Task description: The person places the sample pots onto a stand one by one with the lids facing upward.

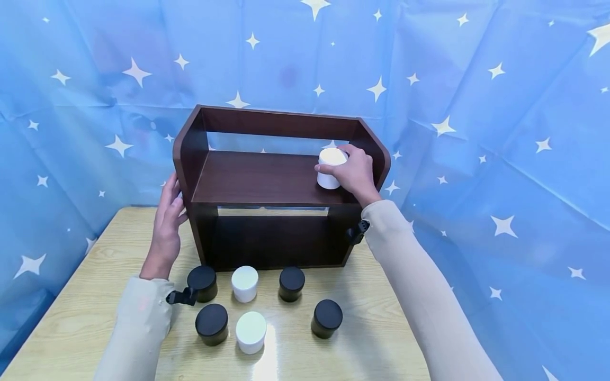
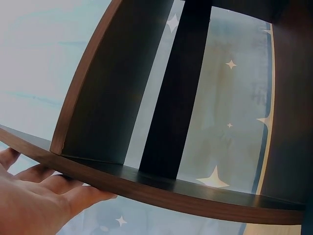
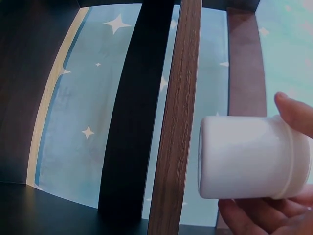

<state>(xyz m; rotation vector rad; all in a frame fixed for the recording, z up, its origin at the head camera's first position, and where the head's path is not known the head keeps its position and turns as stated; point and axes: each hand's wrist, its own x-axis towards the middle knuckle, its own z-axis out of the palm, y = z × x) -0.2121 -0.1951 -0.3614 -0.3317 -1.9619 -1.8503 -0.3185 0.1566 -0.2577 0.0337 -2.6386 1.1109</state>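
So going by what's sitting where, this looks like it's barely started. Closest to the camera, six jars are on the table (image 1: 71, 296) in two loose rows: front row is a black jar (image 1: 212, 324), a white jar (image 1: 250, 332) and another black one (image 1: 326, 318); the row behind is black (image 1: 202, 283), white (image 1: 245, 283), black (image 1: 292, 283). None of them are being touched.

Just past those is the dark wooden shelf unit (image 1: 267, 241), with its lower compartment looking empty as far as I can see. The left hand (image 1: 168, 227) is flat against the outside of the left side panel, fingers straight, bracing rather than gripping. The left wrist view shows the same, fingers lying along the panel edge.

Furthest back, the right hand (image 1: 355, 172) has its fingers wrapped around a white jar (image 1: 330, 168) at the right end of the upper shelf board. The jar is upright and seems to be on or right at the board; I can't tell if its weight is fully down yet. I'd say one jar is nearly placed and six are left.
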